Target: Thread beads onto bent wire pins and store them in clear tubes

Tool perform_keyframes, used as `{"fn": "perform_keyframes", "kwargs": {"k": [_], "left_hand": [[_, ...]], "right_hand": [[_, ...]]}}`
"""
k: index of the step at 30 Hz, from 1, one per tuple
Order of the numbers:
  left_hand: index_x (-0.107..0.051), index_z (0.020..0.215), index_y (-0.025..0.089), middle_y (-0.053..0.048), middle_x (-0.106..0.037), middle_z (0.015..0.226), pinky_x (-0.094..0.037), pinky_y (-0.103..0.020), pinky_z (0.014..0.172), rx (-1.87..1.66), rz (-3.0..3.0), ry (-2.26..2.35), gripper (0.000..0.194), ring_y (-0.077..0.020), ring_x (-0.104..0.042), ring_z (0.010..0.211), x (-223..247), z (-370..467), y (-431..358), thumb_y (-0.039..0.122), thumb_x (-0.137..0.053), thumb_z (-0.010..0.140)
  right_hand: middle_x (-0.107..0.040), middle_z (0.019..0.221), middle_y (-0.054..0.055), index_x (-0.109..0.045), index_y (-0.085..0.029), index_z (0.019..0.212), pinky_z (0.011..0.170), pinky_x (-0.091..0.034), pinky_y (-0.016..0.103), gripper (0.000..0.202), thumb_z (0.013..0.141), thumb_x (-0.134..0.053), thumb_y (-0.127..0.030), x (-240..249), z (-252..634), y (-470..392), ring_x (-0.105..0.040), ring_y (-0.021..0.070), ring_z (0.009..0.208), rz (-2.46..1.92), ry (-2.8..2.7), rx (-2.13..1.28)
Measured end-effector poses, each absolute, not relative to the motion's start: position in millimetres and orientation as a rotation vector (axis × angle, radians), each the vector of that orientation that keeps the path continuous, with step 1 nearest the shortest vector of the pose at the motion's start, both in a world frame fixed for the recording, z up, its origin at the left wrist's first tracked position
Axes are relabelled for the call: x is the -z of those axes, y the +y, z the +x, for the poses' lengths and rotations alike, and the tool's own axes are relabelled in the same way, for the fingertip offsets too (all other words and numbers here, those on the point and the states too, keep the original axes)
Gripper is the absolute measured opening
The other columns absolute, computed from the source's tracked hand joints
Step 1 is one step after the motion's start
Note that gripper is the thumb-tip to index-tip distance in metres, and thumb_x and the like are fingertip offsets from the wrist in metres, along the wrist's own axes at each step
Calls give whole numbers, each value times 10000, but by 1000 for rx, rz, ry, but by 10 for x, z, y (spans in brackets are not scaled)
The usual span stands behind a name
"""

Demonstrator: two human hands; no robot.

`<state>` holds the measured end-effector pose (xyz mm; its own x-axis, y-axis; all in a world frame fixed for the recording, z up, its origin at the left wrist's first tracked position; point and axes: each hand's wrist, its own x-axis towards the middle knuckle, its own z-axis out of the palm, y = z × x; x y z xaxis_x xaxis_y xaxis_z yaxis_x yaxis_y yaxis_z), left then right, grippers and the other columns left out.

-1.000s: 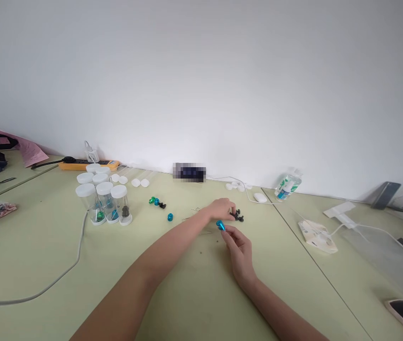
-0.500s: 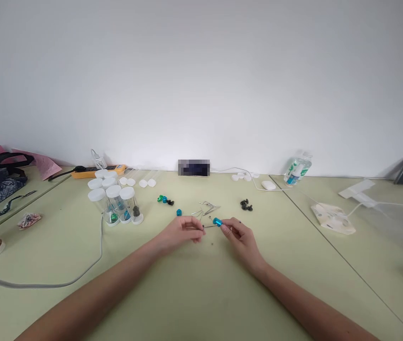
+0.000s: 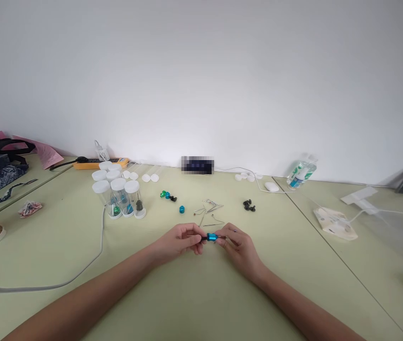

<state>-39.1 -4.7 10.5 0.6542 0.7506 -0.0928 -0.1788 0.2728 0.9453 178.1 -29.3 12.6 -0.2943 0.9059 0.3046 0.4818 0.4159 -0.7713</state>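
Observation:
Between my hands is a small shiny blue metal cylinder (image 3: 212, 237), lying sideways just above the table. My left hand (image 3: 183, 240) is closed in a pinch on a dark piece (image 3: 203, 238) that meets the cylinder's left end. The fingertips of my right hand (image 3: 238, 244) close on the cylinder's right end, where a thin metal rod shows. Beyond my hands lie several thin bent metal wires (image 3: 212, 206). A blue bead-like piece (image 3: 182, 209) sits left of them, and a group of green, blue and black pieces (image 3: 167, 195) lies further back.
Several black parts (image 3: 248, 206) lie to the right. Clear tubes with white caps (image 3: 118, 183) stand upright at left, near a grey cable (image 3: 101, 246) and an orange power strip (image 3: 80, 166). Along the wall are white caps (image 3: 244, 176) and a clear bottle (image 3: 301, 173).
The blue cylinder has come toward me and slightly left, and now meets the dark piece in my left hand. My hands are closer together. The view has shifted slightly.

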Motion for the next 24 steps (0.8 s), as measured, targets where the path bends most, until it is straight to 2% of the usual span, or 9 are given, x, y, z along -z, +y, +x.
{"fn": "perform_keyframes", "kwargs": {"k": [6,12,18,21,24], "left_hand": [[-587,927,142,-37,-648,734,-437,-273,721,-703,1189,683,253,-124,-591,700,-78,-384,-61,338,-635,775],[-587,846,120,-47,-667,698,-465,-287,705,-776,1151,781,255,-136,-615,669,-46,-352,-54,313,-693,718],[-637,846,114,-52,-666,767,-487,-293,757,-887,1021,856,254,-148,-633,737,-23,-288,-158,325,-694,717],[-635,856,119,-67,-674,853,-488,-313,794,-908,977,857,258,-167,-651,778,-4,-266,-197,325,-697,714],[-629,876,126,-67,-686,850,-485,-306,804,-926,985,873,274,-168,-658,787,-4,-260,-200,308,-720,692]], "right_hand": [[-573,798,59,-676,-232,954,653,-455,295,230,891,-469,-311,-153,1761,-317,-556,176,717,-1177,-2003,-659],[-576,786,55,-673,-223,956,636,-461,281,207,875,-498,-298,-134,1761,-318,-565,168,708,-1159,-2036,-544],[-566,749,43,-675,-211,962,593,-439,260,197,867,-521,-289,-92,1756,-319,-545,151,667,-1213,-2044,-424],[-566,751,41,-674,-205,956,599,-434,254,190,867,-522,-278,-95,1753,-316,-545,148,669,-1224,-2034,-426],[-570,752,39,-674,-204,920,578,-424,243,180,869,-518,-277,-98,1751,-309,-544,143,658,-1245,-2039,-455]]}}
